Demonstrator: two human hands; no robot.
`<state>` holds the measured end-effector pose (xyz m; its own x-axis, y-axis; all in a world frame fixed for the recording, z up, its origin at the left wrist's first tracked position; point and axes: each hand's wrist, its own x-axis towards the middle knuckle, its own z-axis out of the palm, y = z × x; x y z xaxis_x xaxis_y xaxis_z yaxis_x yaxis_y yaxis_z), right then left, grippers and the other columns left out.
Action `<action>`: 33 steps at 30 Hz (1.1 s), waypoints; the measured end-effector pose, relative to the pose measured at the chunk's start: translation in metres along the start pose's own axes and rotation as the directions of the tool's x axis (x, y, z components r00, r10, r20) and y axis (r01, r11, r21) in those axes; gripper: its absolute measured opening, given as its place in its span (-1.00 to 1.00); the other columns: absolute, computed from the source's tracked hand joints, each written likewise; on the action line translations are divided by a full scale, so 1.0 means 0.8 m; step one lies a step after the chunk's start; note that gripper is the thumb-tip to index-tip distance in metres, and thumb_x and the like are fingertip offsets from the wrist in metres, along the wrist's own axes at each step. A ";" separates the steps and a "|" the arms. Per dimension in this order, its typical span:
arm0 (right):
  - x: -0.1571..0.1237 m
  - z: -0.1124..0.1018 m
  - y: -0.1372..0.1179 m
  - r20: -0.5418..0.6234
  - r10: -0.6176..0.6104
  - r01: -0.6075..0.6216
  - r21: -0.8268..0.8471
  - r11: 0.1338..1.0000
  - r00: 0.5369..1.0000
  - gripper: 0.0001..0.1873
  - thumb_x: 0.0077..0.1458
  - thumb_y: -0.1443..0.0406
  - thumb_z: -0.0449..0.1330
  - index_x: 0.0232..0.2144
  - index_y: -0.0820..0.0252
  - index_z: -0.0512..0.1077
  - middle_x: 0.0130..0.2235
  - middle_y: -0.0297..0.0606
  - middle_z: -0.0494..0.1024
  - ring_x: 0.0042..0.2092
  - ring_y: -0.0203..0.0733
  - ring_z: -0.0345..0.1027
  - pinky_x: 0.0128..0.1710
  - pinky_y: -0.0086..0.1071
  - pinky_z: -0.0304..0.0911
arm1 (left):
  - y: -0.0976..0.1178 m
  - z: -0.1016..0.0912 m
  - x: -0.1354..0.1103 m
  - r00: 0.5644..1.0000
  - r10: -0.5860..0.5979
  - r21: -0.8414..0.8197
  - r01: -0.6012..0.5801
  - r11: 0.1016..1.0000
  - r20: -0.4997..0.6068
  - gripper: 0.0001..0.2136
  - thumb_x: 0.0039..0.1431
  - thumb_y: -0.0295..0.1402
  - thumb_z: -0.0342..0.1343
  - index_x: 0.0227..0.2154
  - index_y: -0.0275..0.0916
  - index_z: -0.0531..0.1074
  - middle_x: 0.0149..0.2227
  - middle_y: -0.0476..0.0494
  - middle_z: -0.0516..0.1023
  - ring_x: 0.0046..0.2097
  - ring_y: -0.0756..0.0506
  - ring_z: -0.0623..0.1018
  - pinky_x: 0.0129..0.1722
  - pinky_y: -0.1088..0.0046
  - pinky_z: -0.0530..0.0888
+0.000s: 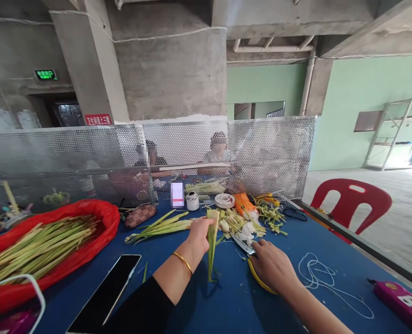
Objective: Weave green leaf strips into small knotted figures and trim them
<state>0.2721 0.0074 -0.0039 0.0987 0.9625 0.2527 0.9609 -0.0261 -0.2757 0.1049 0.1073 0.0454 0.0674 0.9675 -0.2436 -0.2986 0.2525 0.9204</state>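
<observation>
My left hand, with a gold bangle at its wrist, pinches a pale green plant stalk that stands roughly upright, its leafy end pointing down to the table. My right hand is closed over a pair of yellow-handled scissors, low at the tabletop. Their metal blades point up and left, toward the stalk but apart from it. Just beyond both hands lies a heap of trimmed leaf scraps with crumpled white tissue. More green stalks lie left of my left hand.
A red bag full of stalks sits left, near a black phone. Along the back stand a lit phone, white jar, tape roll and perforated divider. White cord lies right. People sit beyond the divider.
</observation>
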 end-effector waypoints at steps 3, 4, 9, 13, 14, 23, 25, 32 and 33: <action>0.021 -0.009 -0.041 -0.055 0.020 0.012 0.523 0.852 0.998 -0.73 0.03 0.07 0.20 -0.37 0.15 0.43 -0.41 -0.27 0.53 -0.34 -0.14 0.38 -0.35 -0.36 0.19 | 0.000 0.010 -0.013 0.999 0.043 -0.071 -0.042 0.997 0.020 -0.90 -0.15 -0.55 0.18 -0.53 -0.28 0.39 -0.65 0.03 0.42 -0.59 0.01 0.45 -0.53 0.51 0.38; 0.030 -0.009 -0.056 -0.037 0.028 0.004 0.675 0.738 0.999 -0.71 -0.05 0.06 0.25 -0.45 0.16 0.40 -0.48 -0.33 0.49 -0.40 -0.19 0.35 -0.40 -0.39 0.19 | 0.000 0.012 -0.017 0.998 0.057 -0.080 -0.055 0.995 0.028 -0.90 -0.15 -0.53 0.20 -0.52 -0.28 0.40 -0.63 0.01 0.45 -0.57 -0.01 0.47 -0.52 0.49 0.39; 0.063 0.013 -0.106 0.048 0.048 -0.066 0.855 0.515 0.998 -0.68 -0.13 0.07 0.22 -0.64 0.16 0.32 -0.68 -0.45 0.30 -0.61 -0.30 0.18 -0.64 -0.45 0.07 | 0.009 -0.011 -0.025 0.990 0.139 -0.023 -0.139 0.990 -0.002 -0.86 -0.17 -0.47 0.24 -0.45 -0.29 0.46 -0.51 -0.04 0.54 -0.49 -0.01 0.50 -0.48 0.50 0.38; 0.064 0.025 -0.111 0.000 0.118 -0.054 0.892 0.449 0.993 -0.69 -0.09 0.08 0.19 -0.64 0.18 0.33 -0.67 -0.44 0.27 -0.59 -0.33 0.09 -0.62 -0.46 -0.01 | 0.005 -0.045 -0.033 0.989 0.147 0.127 -0.144 0.981 -0.014 -0.85 -0.22 -0.49 0.25 -0.48 -0.29 0.47 -0.51 -0.02 0.52 -0.48 0.02 0.47 -0.51 0.56 0.33; 0.064 0.026 -0.110 -0.019 0.139 -0.044 0.898 0.437 0.990 -0.69 -0.10 0.09 0.20 -0.64 0.18 0.34 -0.66 -0.44 0.27 -0.58 -0.34 0.08 -0.60 -0.45 -0.02 | 0.001 -0.050 -0.036 0.992 0.125 0.164 -0.125 0.978 0.010 -0.85 -0.22 -0.49 0.25 -0.48 -0.29 0.47 -0.52 -0.02 0.52 -0.48 0.01 0.48 -0.52 0.55 0.33; 0.060 0.037 -0.109 0.083 0.232 -0.126 0.976 0.180 0.969 -0.62 -0.21 -0.01 0.30 -0.59 0.18 0.38 -0.65 -0.46 0.26 -0.61 -0.33 0.05 -0.63 -0.42 -0.05 | -0.035 -0.052 -0.054 0.972 -0.041 0.375 -0.051 0.925 0.232 -0.94 -0.21 -0.44 0.22 -0.61 -0.29 0.45 -0.60 -0.06 0.50 -0.52 -0.03 0.48 -0.59 0.54 0.26; 0.059 0.039 -0.108 0.138 0.208 -0.165 0.979 0.116 0.968 -0.61 -0.26 0.01 0.33 -0.58 0.19 0.40 -0.65 -0.44 0.30 -0.61 -0.33 0.09 -0.63 -0.42 -0.03 | -0.036 -0.054 -0.050 0.975 -0.001 0.376 -0.084 0.923 0.220 -0.93 -0.19 -0.43 0.23 -0.60 -0.28 0.45 -0.60 -0.03 0.49 -0.51 -0.01 0.46 -0.59 0.56 0.24; 0.055 0.044 -0.114 0.238 0.208 -0.231 0.971 -0.059 0.949 -0.71 -0.32 0.14 0.35 -0.63 0.19 0.36 -0.66 -0.45 0.29 -0.59 -0.33 0.13 -0.60 -0.44 0.05 | -0.066 -0.055 -0.037 0.959 0.163 0.392 -0.245 0.887 0.230 -0.89 -0.22 -0.47 0.26 -0.52 -0.27 0.50 -0.51 -0.05 0.55 -0.43 -0.06 0.49 -0.52 0.53 0.29; 0.054 0.045 -0.116 0.252 0.200 -0.242 0.967 -0.076 0.947 -0.72 -0.32 0.16 0.35 -0.63 0.19 0.36 -0.66 -0.43 0.31 -0.58 -0.32 0.15 -0.59 -0.43 0.07 | -0.070 -0.055 -0.036 0.956 0.177 0.393 -0.259 0.882 0.232 -0.90 -0.21 -0.48 0.24 -0.52 -0.27 0.51 -0.50 -0.06 0.56 -0.42 -0.07 0.50 -0.51 0.53 0.29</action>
<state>0.1778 0.0606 -0.0005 0.2203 0.9742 -0.0498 -0.3470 0.0305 -0.9374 0.0781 0.0650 -0.0123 0.2329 0.9725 0.0012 0.0934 -0.0236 0.9953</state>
